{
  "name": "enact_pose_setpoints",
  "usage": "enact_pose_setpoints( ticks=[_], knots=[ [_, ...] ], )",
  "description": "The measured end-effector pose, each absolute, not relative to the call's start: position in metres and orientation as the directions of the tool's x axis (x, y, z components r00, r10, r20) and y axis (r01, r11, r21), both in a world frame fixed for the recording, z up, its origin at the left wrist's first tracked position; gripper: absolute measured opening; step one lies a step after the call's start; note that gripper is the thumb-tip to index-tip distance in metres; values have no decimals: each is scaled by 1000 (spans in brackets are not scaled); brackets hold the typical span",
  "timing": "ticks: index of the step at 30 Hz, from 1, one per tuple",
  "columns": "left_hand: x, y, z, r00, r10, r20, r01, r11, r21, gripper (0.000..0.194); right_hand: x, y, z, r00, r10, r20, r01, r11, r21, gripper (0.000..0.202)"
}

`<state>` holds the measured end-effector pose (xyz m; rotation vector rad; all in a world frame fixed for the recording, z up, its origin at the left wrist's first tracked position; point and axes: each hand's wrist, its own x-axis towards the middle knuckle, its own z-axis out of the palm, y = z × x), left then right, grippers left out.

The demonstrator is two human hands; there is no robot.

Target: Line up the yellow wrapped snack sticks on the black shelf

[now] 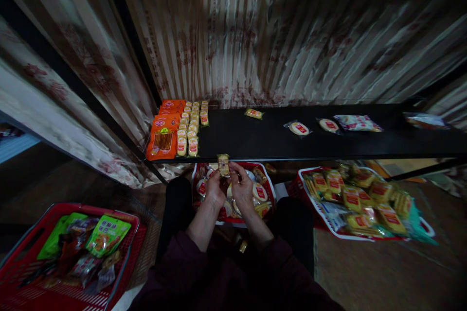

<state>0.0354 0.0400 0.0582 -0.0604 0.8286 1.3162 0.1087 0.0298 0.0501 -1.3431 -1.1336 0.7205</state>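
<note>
Above the front edge of the black shelf's basket, my left hand [216, 189] and my right hand [242, 186] are together on a small clear-wrapped biscuit pack [223, 166]. The left fingers grip its lower part; the right fingertips pinch at its right side. Directly beneath lies a red basket [270, 185] of wrapped round cakes [260, 192], partly hidden by my hands. On the shelf [237, 138], rows of small yellow wrapped cakes [193, 146] stand beside orange snack bags [163, 138] at the left end.
Farther along the shelf lie a yellow packet [254, 113], two round wrapped cakes [299, 128] and a white-pink bag [358, 123]. Baskets flank me: a red one [135, 223] with green bags [107, 235] at left, another [317, 209] with yellow packets at right. A striped curtain [233, 34] hangs behind.
</note>
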Motion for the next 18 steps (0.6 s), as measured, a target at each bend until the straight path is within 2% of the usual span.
enact_pose_setpoints(
  ticks=[7, 18],
  knots=[
    [38, 39, 55, -24, 848, -529, -849, 262, 459, 11, 110, 29, 52, 286, 896, 339, 319, 244, -916, 26],
    [39, 37, 49, -53, 860, -508, -848, 230, 478, 16, 111, 30, 48, 243, 902, 358, 446, 224, -867, 29]
  ],
)
